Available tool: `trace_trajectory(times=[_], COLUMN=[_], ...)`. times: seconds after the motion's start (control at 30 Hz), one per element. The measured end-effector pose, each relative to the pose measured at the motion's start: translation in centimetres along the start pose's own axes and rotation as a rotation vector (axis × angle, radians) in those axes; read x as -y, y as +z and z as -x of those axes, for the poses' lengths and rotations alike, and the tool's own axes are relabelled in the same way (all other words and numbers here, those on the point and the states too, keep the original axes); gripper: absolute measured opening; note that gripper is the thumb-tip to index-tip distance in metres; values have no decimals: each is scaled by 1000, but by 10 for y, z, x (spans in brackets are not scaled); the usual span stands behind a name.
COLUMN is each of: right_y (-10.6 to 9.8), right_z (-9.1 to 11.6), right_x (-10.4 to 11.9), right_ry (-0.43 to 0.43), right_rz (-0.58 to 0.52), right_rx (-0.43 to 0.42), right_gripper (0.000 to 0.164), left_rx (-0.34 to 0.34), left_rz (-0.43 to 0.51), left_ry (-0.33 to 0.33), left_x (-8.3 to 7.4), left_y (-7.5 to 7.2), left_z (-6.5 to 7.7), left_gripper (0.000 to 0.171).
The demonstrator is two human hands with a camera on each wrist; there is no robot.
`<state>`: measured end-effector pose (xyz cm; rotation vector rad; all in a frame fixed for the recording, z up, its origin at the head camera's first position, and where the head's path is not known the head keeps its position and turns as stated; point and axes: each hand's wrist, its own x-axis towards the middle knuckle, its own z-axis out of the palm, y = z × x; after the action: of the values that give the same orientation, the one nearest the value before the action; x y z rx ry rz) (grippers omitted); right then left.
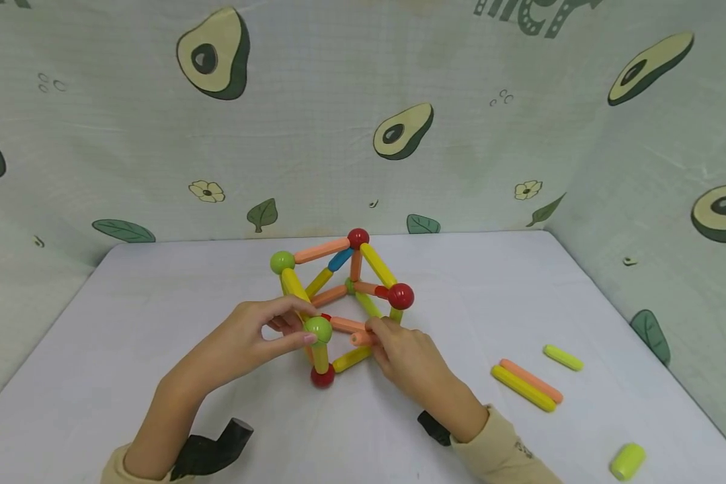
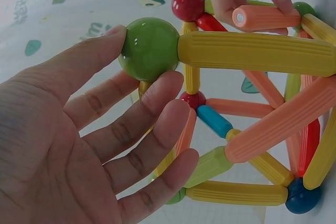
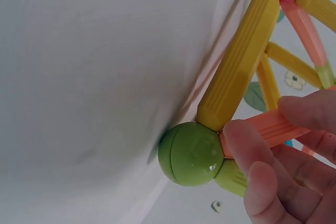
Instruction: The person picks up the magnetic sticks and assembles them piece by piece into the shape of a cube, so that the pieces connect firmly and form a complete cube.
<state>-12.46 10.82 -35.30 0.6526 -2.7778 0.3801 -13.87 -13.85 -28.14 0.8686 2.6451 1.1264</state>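
Note:
A frame of ribbed rods and balls stands on the table. At its near upper corner, my left hand [image 1: 272,333] pinches a green ball [image 2: 150,51] between thumb and fingers; a yellow rod [image 2: 257,52] joins that ball. Low on the near right side, my right hand [image 1: 411,353] pinches a short orange rod [image 1: 361,339]. One end of this orange rod [image 3: 270,127] meets a lower green ball [image 3: 191,153], while its other end sticks out free toward the upper green ball. A red ball [image 1: 323,376] forms the near bottom corner.
Right of the frame lie a yellow rod [image 1: 523,388], an orange rod [image 1: 534,380] and a short lime rod [image 1: 562,357]. Another lime piece [image 1: 628,462] lies near the front right. A printed cloth [image 1: 314,121] hangs behind the white table [image 1: 157,302].

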Motion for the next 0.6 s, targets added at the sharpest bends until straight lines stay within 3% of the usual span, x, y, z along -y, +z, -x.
trace_trajectory(times=[0.6], right_y=[1], right_z=[2], right_x=[-2], right_ry=[-33], right_rz=[22], right_rx=[-28], right_gripper=[29], left_rx=[0], left_rz=[-1], left_ry=[0], left_x=[0], left_y=[-1], left_z=[1], left_gripper=[30])
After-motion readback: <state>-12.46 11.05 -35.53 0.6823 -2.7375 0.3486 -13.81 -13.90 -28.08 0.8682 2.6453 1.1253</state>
